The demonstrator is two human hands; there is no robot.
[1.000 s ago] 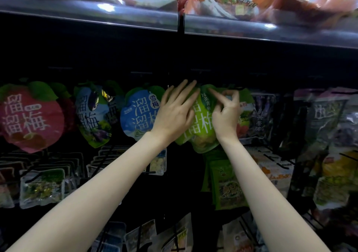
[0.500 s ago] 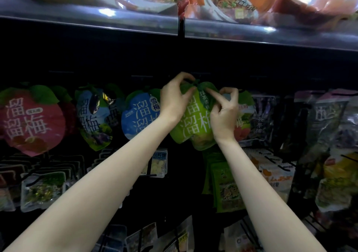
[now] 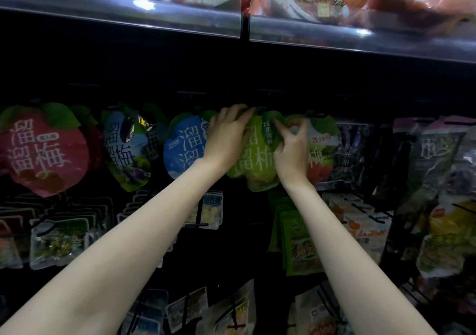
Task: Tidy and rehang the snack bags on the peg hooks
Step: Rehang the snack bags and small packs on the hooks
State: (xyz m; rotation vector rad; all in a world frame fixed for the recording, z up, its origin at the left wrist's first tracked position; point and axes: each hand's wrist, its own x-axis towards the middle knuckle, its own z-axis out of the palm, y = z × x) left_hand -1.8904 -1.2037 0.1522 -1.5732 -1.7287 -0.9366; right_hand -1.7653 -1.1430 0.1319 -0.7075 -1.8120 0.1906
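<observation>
red bag [image 3: 43, 149]: red, white characters, green leaf
blue bag [image 3: 184, 149]: blue, white characters
green bag [image 3: 257, 159]: lime green, white characters, dark leaf
lower packets [image 3: 298, 244]: green

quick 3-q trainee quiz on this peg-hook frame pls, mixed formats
1. True or false: both hands are on the green bag.
2. Which bag hangs directly left of the green bag? A) red bag B) blue bag C) dark purple bag
3. Fill in: the right hand pinches the green bag near its ____ edge.

Key: 1 true, with the left hand gripping the bag's top left. 2 B. 3 top.
</observation>
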